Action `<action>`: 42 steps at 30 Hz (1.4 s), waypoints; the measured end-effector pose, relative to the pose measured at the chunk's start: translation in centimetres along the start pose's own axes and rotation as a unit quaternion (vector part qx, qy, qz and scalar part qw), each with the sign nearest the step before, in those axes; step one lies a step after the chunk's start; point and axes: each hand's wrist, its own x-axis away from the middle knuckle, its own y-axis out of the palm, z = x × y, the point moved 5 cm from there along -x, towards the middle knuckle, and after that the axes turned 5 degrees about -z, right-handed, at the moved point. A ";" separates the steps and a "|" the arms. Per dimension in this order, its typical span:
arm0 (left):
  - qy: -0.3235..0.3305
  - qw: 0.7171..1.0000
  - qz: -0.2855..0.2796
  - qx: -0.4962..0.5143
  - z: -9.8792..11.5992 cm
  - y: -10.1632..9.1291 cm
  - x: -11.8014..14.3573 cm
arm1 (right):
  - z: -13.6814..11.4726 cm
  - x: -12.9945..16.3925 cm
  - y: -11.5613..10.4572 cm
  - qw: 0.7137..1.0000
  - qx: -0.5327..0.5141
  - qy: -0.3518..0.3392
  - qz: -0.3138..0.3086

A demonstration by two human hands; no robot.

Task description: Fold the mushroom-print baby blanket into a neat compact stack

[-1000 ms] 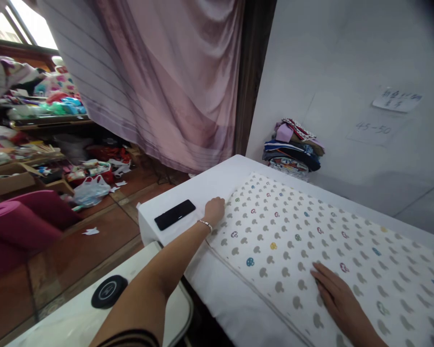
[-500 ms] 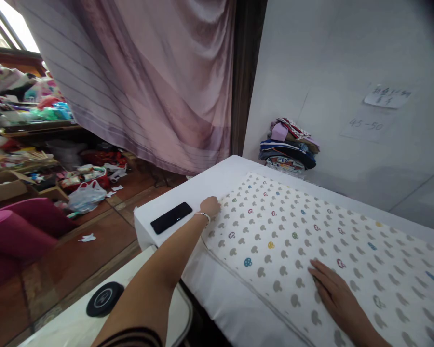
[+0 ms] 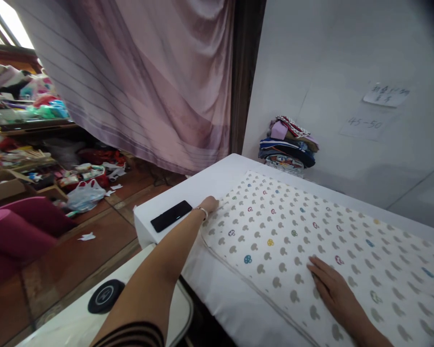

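- Lying on the tabletop (image 3: 217, 178), the patterned cloth (image 3: 292, 231) is spread mostly flat; what remains is unclear.
- Left hand (image 3: 210, 204) at cloth's edge: grip cannot be told.
- Right hand (image 3: 331, 284) is rested on cloth, released.

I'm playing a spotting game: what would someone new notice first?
Probably the white cloth with grey and coloured mushroom shapes, spread on the white-covered table, the left hand at its left edge and the right hand on it. Next comes the pink fabric curtain beyond the table, then the black rectangular phone near the table's left corner.
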 end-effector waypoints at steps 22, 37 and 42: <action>-0.080 0.992 0.058 0.077 -0.8 -0.4 1.5 | -0.2 -0.2 0.0 0.999 -0.007 0.035 -0.025; -0.048 0.995 0.072 0.045 -0.1 -0.8 2.2 | -0.2 -0.2 0.1 0.999 0.000 0.025 -0.024; -0.054 0.992 0.096 0.057 -1.5 -1.1 2.4 | -0.2 -0.2 0.1 0.999 -0.007 0.028 -0.024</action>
